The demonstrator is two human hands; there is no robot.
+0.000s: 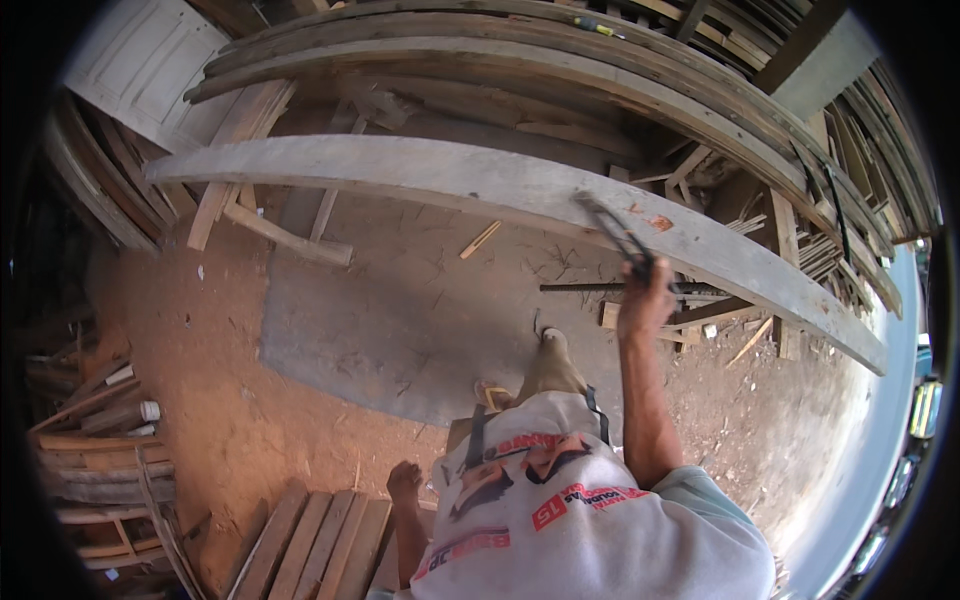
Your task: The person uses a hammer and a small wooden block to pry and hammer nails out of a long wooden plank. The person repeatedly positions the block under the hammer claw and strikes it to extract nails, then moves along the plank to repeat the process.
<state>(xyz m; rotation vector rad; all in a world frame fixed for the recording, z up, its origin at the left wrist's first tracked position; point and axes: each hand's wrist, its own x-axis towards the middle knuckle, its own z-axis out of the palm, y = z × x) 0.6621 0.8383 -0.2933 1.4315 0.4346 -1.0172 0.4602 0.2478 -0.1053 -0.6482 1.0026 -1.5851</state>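
My right hand (648, 300) is closed around a dark metal tool with two long, parallel arms (618, 232), like pincers; its exact kind is blurred. The tool's far end lies over a long, thick grey wooden beam (400, 162), next to an orange-red mark on its upper face. This beam spans the view from left to right, raised on wooden supports. My left hand (405, 481) hangs low at my left side, fingers curled, with nothing visible in it. It is nearest to several brown planks (318, 540) and away from the beam.
Long boards (480, 58) are stacked beyond the beam, with a yellow-handled tool (598, 27) on top. A wooden trestle (238, 160) supports the beam's left end. A small split stick (481, 240) lies on the ground. Scrap wood (105, 420) is piled at left.
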